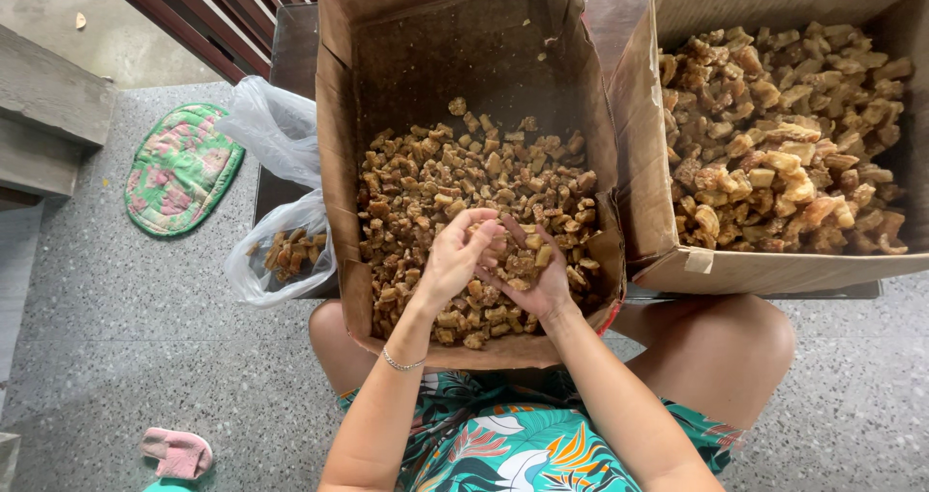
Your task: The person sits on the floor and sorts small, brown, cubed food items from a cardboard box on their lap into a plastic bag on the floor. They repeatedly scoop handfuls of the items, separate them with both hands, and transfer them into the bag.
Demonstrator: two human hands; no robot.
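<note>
Soft, even daylight fills the scene, bright without harshness, and the grey speckled floor (116,337) carries no hard-edged shadows. The deep inner walls of the middle cardboard box (435,57) fall into dim brown shade, while the brown chunks (774,134) in the box on the right catch more light and look paler. A faint sheen shows on the clear plastic bag (271,134). Both hands, left (453,258) and right (532,277), are sharp, with no motion blur. The wide lens bows straight lines near the edges, splaying the box walls outward. Focus holds across the frame.
</note>
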